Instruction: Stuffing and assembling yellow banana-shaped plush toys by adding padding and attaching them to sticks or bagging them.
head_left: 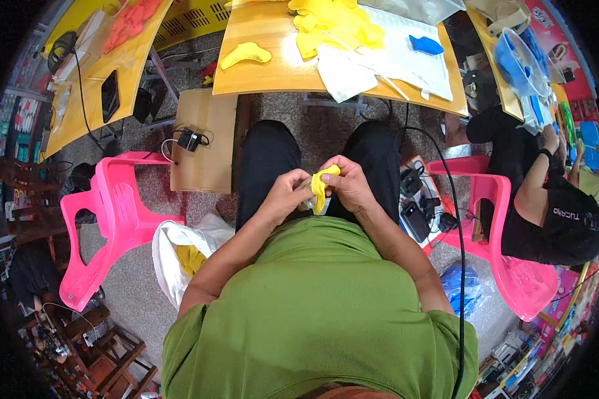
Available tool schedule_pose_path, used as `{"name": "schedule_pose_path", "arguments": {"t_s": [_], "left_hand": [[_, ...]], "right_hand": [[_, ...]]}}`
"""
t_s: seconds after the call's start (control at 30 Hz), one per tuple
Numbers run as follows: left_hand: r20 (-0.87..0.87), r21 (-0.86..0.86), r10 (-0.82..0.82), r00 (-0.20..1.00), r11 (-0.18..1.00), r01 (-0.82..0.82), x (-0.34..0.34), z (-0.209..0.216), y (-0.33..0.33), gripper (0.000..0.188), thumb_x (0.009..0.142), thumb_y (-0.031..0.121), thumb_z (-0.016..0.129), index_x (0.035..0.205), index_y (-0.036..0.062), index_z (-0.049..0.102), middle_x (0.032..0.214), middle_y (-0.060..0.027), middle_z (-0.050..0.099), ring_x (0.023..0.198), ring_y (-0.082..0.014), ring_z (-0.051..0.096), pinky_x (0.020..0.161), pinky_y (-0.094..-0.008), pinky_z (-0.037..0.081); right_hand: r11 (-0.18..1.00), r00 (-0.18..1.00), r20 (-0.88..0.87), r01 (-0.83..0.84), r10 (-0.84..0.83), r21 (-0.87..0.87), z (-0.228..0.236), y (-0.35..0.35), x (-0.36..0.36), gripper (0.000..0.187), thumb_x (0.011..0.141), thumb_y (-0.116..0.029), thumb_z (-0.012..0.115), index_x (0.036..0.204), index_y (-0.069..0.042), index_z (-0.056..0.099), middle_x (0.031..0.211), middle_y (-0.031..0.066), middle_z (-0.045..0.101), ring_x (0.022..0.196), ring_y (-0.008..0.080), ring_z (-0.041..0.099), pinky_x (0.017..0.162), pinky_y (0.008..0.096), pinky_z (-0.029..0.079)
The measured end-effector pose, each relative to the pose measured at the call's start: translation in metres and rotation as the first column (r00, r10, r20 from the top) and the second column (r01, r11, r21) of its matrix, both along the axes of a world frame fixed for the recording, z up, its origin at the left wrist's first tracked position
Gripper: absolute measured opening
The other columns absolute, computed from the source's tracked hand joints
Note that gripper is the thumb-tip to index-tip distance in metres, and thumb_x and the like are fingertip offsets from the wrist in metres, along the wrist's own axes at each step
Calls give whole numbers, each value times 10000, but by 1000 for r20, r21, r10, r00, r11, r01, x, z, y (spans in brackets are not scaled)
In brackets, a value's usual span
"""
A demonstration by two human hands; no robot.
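Note:
Above my lap, my left hand (pixel 291 191) and my right hand (pixel 350 183) pinch a small yellow fabric piece (pixel 320 189) between them. Something whitish shows at its lower end; I cannot make out what. Over my knees stands a wooden table (pixel 273 81). On it lie a plump, curved yellow piece like a banana (pixel 245 54), a heap of yellow fabric pieces (pixel 336 28), a crumpled white cloth (pixel 343 72) and a small blue fish-shaped piece (pixel 426 44).
Pink chairs stand at my left (pixel 118 199) and right (pixel 502 206). A white sack (pixel 173 256) holds yellow fabric. A black cable (pixel 460 266) runs down my right side. A co-worker in black (pixel 546 223) sits at right near a clear basin (pixel 516 60). Cardboard (pixel 203 126) lies front left.

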State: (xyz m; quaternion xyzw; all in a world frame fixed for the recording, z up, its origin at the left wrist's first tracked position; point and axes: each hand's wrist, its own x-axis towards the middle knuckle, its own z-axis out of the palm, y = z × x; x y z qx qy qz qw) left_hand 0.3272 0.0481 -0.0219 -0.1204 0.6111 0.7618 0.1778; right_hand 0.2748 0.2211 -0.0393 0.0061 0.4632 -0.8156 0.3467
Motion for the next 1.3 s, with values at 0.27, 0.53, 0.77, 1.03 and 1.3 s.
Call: {"name": "schedule_pose_path", "arguments": {"t_s": [0.27,0.53,0.77,1.03,1.3], "left_hand": [[-115,-120,-7,993,993,-7,-3,1,-8,431,715,77,735,1063,38,483,866,-45,594,773,-104,576,684,-232,467],[-70,208,285,956,941,-266,5,7,0,730,700,24,746,1286,67,313,1007,-96,568,912,-147,564,818,-275,467],[-372,-292,-76,925,956,-39,-3,33,-22,731,677,-72,657,1300,77,306,967,-85,550,910,-168,565,772,-293,460],[-516,-585,-247,820,801,-127,-2,47,-46,765,636,-19,727,1282,50,324,1067,-161,418,813,-291,568,758,-341,478],[-451,-474,-131,883,873,-112,12,4,-80,525,644,-161,548,1118,26,422,1040,-112,378,742,-170,558,631,-271,473]], "right_hand": [[947,939,-228,-197,257,254,16,7,-11,210,765,-27,690,957,-13,607,817,24,616,686,97,583,613,230,499],[974,976,-61,200,-207,-105,5,-11,7,164,784,-26,692,925,-32,608,878,36,633,790,119,605,724,257,496],[992,972,-221,-56,80,115,26,-6,-3,199,805,-54,656,982,-22,572,932,53,605,854,141,593,787,278,483],[939,902,-392,-41,182,341,15,-54,-7,132,873,-72,578,989,-9,578,840,22,614,766,77,567,690,235,462],[984,993,-70,-82,93,156,-14,-68,1,70,835,-51,631,891,-23,599,802,1,616,713,73,575,659,214,469]]}}
